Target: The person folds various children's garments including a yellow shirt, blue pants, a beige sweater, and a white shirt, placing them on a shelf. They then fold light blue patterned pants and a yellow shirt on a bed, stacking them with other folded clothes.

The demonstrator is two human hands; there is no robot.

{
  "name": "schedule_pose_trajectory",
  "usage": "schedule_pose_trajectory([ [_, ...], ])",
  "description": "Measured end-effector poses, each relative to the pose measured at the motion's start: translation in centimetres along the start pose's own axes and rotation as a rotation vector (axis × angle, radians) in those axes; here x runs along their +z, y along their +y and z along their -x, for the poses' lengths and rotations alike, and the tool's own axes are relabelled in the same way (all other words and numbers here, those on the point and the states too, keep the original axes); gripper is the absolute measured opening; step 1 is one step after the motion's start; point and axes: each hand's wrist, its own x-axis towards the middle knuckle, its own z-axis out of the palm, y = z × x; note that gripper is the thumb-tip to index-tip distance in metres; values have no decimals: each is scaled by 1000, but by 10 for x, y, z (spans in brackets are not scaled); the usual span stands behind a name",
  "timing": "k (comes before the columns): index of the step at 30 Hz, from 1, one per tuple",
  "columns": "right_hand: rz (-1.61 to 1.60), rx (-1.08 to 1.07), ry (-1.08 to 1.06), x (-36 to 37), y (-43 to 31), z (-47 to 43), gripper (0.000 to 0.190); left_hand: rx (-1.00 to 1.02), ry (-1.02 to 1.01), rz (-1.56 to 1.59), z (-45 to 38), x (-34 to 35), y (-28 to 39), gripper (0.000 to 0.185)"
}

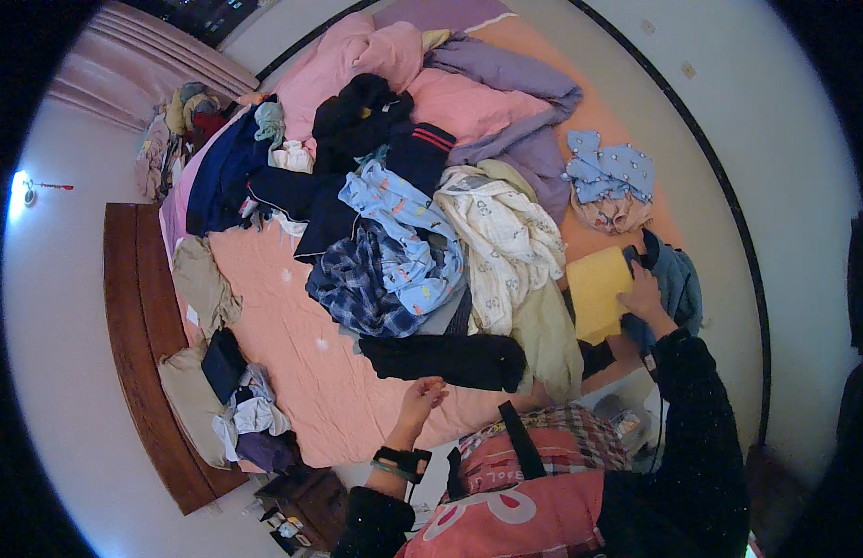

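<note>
My right hand (644, 296) rests at the right edge of a folded yellow cloth (595, 293), its fingers reaching towards a dark garment beside it; whether it grips the cloth cannot be told. Just right of that hand lies a blue-grey garment (677, 279). My left hand (421, 404) hovers by the bed's near edge with loosely bent fingers and nothing in them. Right above it is a folded black garment (445, 363). Beyond lie a blue printed garment (410, 237), a dark plaid shirt (361, 279) and a crumpled white patterned cloth (504, 244).
More clothes and pink bedding (354, 52) heap up on the far side of the bed (278, 328). A wooden headboard (135, 335) stands at the left, with a nightstand (309, 506) near its lower end. Folded blue printed clothing (613, 171) lies near the right edge.
</note>
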Motion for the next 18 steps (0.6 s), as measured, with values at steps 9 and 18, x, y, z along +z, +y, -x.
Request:
schedule_pose_trajectory([
  [9,-662,-904,-166,-223,-176,67,40,-39,193,69,-92,-40,35,26],
  [18,-1204,-1207,-143,-298,-228,91,37,465,264,-638,-177,-55,84,46],
])
